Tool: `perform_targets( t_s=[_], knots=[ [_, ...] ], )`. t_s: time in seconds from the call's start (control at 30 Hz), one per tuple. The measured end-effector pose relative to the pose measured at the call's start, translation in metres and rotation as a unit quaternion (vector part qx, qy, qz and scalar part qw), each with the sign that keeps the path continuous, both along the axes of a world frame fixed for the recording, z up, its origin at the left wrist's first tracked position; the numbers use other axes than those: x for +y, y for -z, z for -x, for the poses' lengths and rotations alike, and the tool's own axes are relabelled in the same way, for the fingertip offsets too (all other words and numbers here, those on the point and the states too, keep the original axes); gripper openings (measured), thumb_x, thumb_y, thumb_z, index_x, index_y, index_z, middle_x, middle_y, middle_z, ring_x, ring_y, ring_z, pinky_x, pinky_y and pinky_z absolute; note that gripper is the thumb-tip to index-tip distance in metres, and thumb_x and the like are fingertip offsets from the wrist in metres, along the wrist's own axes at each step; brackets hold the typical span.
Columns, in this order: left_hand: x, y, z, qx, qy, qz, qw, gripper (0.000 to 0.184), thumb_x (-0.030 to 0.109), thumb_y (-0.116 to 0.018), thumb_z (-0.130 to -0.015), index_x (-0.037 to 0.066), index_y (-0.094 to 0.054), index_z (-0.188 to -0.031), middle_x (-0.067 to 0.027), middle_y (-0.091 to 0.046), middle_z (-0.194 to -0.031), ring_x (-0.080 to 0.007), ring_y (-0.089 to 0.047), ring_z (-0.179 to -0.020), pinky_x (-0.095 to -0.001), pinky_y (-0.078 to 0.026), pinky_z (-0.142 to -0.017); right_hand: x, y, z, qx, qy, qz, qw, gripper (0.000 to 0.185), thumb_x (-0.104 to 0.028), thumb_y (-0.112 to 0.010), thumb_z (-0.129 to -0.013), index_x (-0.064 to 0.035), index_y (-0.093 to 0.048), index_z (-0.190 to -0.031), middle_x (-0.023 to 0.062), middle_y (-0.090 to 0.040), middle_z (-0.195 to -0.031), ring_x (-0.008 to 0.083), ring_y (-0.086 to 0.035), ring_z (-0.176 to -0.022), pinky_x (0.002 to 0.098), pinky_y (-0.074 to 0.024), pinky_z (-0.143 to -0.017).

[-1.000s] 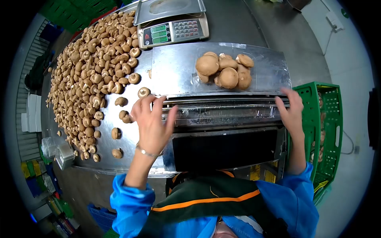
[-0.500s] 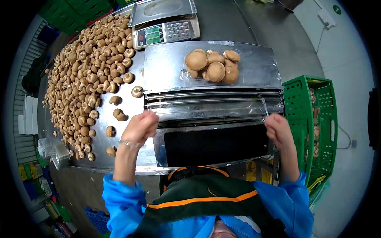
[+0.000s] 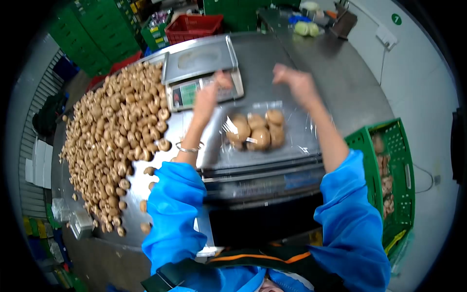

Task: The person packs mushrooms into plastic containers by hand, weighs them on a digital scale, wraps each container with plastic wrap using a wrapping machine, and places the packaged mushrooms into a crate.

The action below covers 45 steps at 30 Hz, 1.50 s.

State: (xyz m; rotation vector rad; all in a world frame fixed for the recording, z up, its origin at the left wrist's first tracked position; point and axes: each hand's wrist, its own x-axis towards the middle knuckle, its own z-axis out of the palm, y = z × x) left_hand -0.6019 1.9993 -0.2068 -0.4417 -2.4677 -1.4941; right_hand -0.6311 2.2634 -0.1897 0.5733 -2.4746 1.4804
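Note:
Clear plastic film stretches over a tray of brown shiitake mushrooms on the metal wrapping machine, with bright glints across it. Beyond the tray, my left hand is closed on the film's far edge, in front of the scale's keypad. My right hand is closed on the other side of that edge, above the metal table. Both hands are blurred, and the film between them is hard to make out.
A large heap of loose mushrooms covers the table on the left. Behind my left hand stands a digital scale. A green crate with packed mushrooms is at the right; a red crate is at the back.
Both hands have moved forward from the machine's near side to beyond the tray, drawing the film over the mushrooms. The camera view has tilted up.

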Motion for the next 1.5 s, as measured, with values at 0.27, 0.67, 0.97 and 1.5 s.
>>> perform_targets(
  t_s=[0.27,0.67,0.97,1.5],
  knots=[
    [-0.016,0.043,-0.022,-0.244,0.227,-0.06,0.941,0.047,0.036,-0.032,-0.092,0.0,-0.059,-0.105,-0.0132,-0.053,-0.117,-0.0251,-0.045,-0.113,-0.0308,-0.038,-0.091,0.003,0.036,-0.043,-0.346,-0.181,-0.034,0.92,0.046,-0.038,-0.042,-0.088,0.0003,-0.056,-0.108,0.0142,-0.053,-0.117,0.0246,-0.053,-0.106,0.0319,-0.0452,-0.085],
    [-0.027,-0.024,-0.185,-0.425,0.292,-0.133,0.846,0.061,0.049,-0.034,-0.09,-0.001,-0.035,-0.124,-0.0119,-0.052,-0.094,-0.017,-0.06,-0.071,-0.0238,-0.053,-0.051,0.029,-0.029,-0.199,-0.535,-0.18,0.122,0.816,0.057,-0.044,-0.046,-0.087,-0.0032,-0.038,-0.126,0.0156,-0.051,-0.113,0.0266,-0.059,-0.091,0.0363,-0.0571,-0.057],
    [-0.056,0.09,-0.283,-0.573,0.066,-0.339,0.743,0.025,0.02,-0.049,-0.09,-0.003,-0.058,-0.097,-0.0123,-0.064,-0.078,-0.0142,-0.061,-0.062,-0.0227,-0.051,-0.059,0.034,0.053,-0.289,-0.56,-0.065,0.085,0.822,0.045,-0.031,-0.042,-0.091,-0.0038,-0.039,-0.127,0.0141,-0.051,-0.11,0.019,-0.057,-0.09,0.0281,-0.0548,-0.057],
    [-0.07,0.124,-0.443,-0.583,-0.22,-0.523,0.581,0.019,0.02,-0.048,-0.09,0.007,-0.053,-0.077,-0.0021,-0.053,-0.063,-0.0059,-0.033,-0.035,-0.0192,-0.027,-0.03,-0.002,0.161,-0.474,-0.505,0.325,0.207,0.772,0.021,-0.019,-0.047,-0.088,-0.0075,-0.052,-0.071,-0.0002,-0.05,-0.06,0.0078,-0.048,-0.05,0.0236,-0.042,-0.046]
  ],
)
